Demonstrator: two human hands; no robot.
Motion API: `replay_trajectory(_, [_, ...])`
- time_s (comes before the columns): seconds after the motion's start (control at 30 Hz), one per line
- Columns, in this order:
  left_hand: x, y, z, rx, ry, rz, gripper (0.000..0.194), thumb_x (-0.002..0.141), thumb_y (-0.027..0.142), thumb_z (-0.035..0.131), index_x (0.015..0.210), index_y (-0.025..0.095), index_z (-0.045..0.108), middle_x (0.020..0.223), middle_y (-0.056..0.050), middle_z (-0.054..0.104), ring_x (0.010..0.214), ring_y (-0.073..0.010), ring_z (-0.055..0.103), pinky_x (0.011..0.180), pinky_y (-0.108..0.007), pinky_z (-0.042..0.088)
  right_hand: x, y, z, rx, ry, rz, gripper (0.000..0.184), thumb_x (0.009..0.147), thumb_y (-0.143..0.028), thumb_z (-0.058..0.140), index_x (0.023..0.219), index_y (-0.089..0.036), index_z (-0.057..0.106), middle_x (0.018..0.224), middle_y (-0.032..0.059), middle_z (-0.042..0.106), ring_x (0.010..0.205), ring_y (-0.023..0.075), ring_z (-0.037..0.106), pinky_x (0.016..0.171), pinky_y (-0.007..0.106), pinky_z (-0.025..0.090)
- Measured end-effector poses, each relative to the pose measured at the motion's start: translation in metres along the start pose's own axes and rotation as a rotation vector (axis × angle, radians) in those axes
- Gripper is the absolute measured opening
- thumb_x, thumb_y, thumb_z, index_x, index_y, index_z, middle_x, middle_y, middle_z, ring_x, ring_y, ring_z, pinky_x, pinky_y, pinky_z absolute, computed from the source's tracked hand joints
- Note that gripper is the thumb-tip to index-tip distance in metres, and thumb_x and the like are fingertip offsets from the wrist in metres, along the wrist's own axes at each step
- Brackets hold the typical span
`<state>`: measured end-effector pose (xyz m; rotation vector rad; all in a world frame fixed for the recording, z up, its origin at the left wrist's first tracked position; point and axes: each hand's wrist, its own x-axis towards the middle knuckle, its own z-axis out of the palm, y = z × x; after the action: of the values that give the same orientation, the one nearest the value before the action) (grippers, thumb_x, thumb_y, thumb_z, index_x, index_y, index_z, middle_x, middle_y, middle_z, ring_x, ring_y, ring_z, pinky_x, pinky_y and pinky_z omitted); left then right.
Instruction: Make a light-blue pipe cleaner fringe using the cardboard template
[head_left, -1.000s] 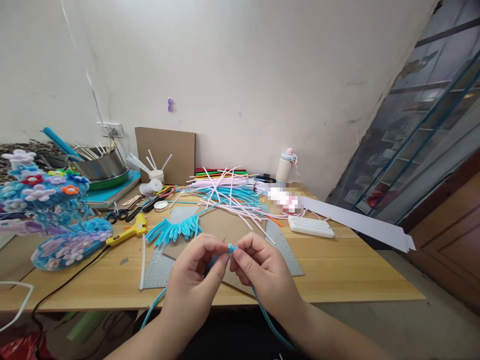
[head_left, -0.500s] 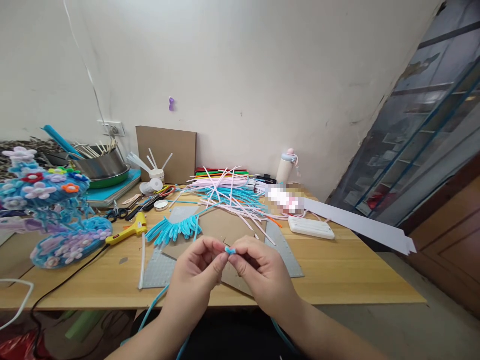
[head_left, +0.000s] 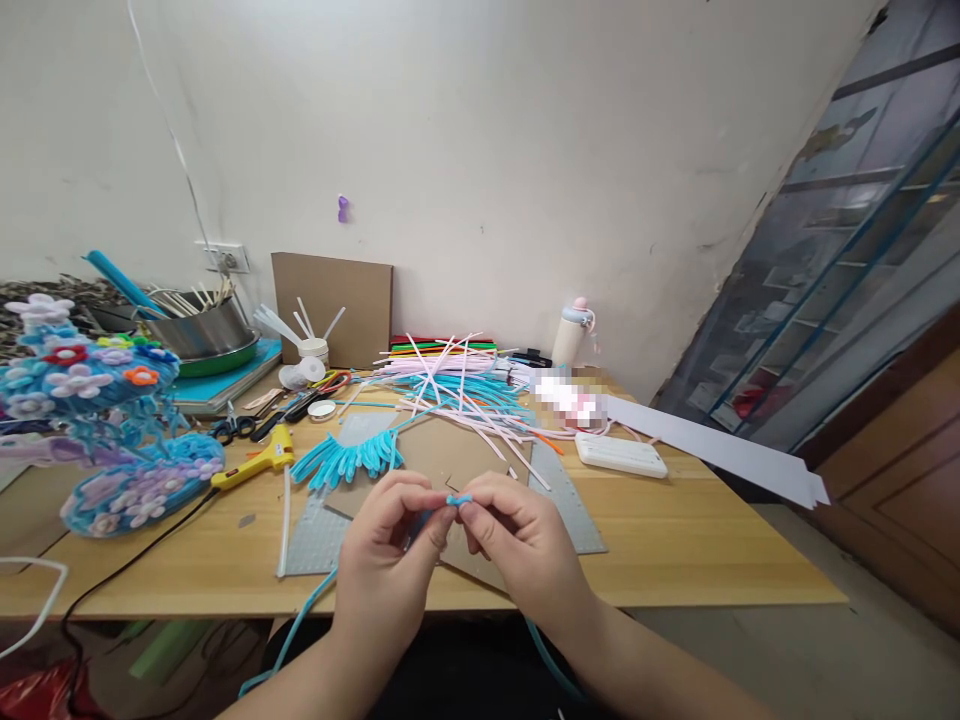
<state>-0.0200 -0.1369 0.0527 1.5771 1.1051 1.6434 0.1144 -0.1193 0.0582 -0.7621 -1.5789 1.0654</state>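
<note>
Between my fingertips, over the front of the table, is a short bit of blue pipe cleaner (head_left: 459, 499). My left hand (head_left: 397, 545) pinches it from the left, thumb against forefinger. From the other side my right hand (head_left: 525, 545) grips it the same way. A thin bare wire end (head_left: 450, 483) sticks up just beyond the fingertips. Blue strands hang past both forearms toward my lap. Left of my hands lies a looped blue pipe-cleaner fringe (head_left: 349, 458), partly over a brown cardboard sheet (head_left: 431, 450) and a grey cutting mat (head_left: 311, 545).
Pink and blue pipe cleaners (head_left: 465, 385) are piled at the back. A yellow glue gun (head_left: 259, 460) with a black cord lies left, beside a flower-covered blue craft piece (head_left: 142, 480). A white box-shaped device (head_left: 621, 455) and a bottle (head_left: 571, 335) stand right.
My fingers have shifted slightly on the blue pipe cleaner, which now lies straighter between the two pinches. The left hand has turned a little. Things on the table stay where they were.
</note>
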Motion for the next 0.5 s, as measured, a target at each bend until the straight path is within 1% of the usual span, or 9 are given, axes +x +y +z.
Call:
replay_trajectory(0.07, [-0.0017, -0.0017, -0.0014, 0.044, 0.002, 0.045, 0.002, 0.075, 0.018, 0.061, 0.077, 0.019, 0.060, 0.083, -0.001, 0.050, 0.074, -0.0109, 0.052, 0.059, -0.020, 0.043, -0.0009, 0.0014, 0.0008, 0.071, -0.008, 0.106, 0.016, 0.083, -0.028, 0.052, 0.079, -0.014, 0.058, 0.060, -0.0021, 0.050, 0.053, 0.0071, 0.046, 0.049, 0.019, 0.037])
replay_trajectory(0.13, [-0.0025, -0.0019, -0.0014, 0.015, -0.012, 0.018, 0.003, 0.075, 0.018, 0.061, 0.078, 0.019, 0.060, 0.084, -0.001, 0.050, 0.075, -0.0105, 0.051, 0.060, -0.019, 0.043, -0.0020, 0.0019, 0.0012, 0.105, -0.012, 0.153, 0.017, 0.083, -0.030, 0.052, 0.079, -0.014, 0.057, 0.056, -0.0032, 0.049, 0.050, 0.0065, 0.045, 0.048, 0.019, 0.036])
replay_trajectory(0.2, [-0.0020, -0.0020, 0.0000, -0.102, -0.050, -0.096, 0.005, 0.076, 0.022, 0.061, 0.080, 0.019, 0.058, 0.082, 0.000, 0.050, 0.066, -0.0080, 0.050, 0.054, -0.018, 0.041, -0.0027, 0.0016, 0.0013, 0.097, -0.005, 0.127, 0.017, 0.083, -0.029, 0.053, 0.075, -0.014, 0.057, 0.057, -0.0030, 0.049, 0.051, 0.0063, 0.045, 0.048, 0.019, 0.037])
replay_trajectory(0.27, [-0.0006, -0.0032, 0.0018, -0.260, -0.096, -0.248, 0.009, 0.077, 0.024, 0.061, 0.081, 0.019, 0.056, 0.074, 0.002, 0.050, 0.056, -0.0051, 0.046, 0.048, -0.016, 0.037, -0.0026, 0.0014, 0.0014, 0.084, 0.008, 0.083, 0.016, 0.082, -0.027, 0.053, 0.075, -0.014, 0.059, 0.059, -0.0025, 0.049, 0.052, 0.0062, 0.045, 0.049, 0.019, 0.037])
replay_trajectory(0.33, [0.0008, -0.0055, 0.0032, -0.395, -0.120, -0.358, 0.012, 0.076, 0.025, 0.062, 0.081, 0.018, 0.054, 0.066, 0.004, 0.049, 0.050, -0.0037, 0.042, 0.045, -0.015, 0.034, -0.0019, 0.0013, 0.0015, 0.070, 0.023, 0.046, 0.014, 0.082, -0.025, 0.054, 0.076, -0.014, 0.061, 0.062, -0.0020, 0.050, 0.053, 0.0061, 0.046, 0.050, 0.019, 0.038])
replay_trajectory(0.4, [0.0015, -0.0078, 0.0037, -0.462, -0.116, -0.403, 0.014, 0.075, 0.025, 0.064, 0.080, 0.018, 0.053, 0.062, 0.005, 0.049, 0.049, -0.0033, 0.040, 0.045, -0.014, 0.033, -0.0014, 0.0011, 0.0016, 0.062, 0.023, 0.022, 0.013, 0.081, -0.023, 0.054, 0.075, -0.014, 0.062, 0.064, -0.0015, 0.050, 0.053, 0.0062, 0.046, 0.050, 0.019, 0.038])
replay_trajectory(0.5, [0.0012, -0.0087, 0.0032, -0.444, -0.100, -0.386, 0.013, 0.074, 0.024, 0.064, 0.079, 0.018, 0.053, 0.062, 0.005, 0.049, 0.050, -0.0034, 0.040, 0.045, -0.014, 0.033, -0.0015, 0.0000, 0.0018, 0.063, 0.010, 0.001, 0.014, 0.081, -0.022, 0.054, 0.073, -0.014, 0.061, 0.065, -0.0012, 0.050, 0.054, 0.0063, 0.047, 0.050, 0.019, 0.038])
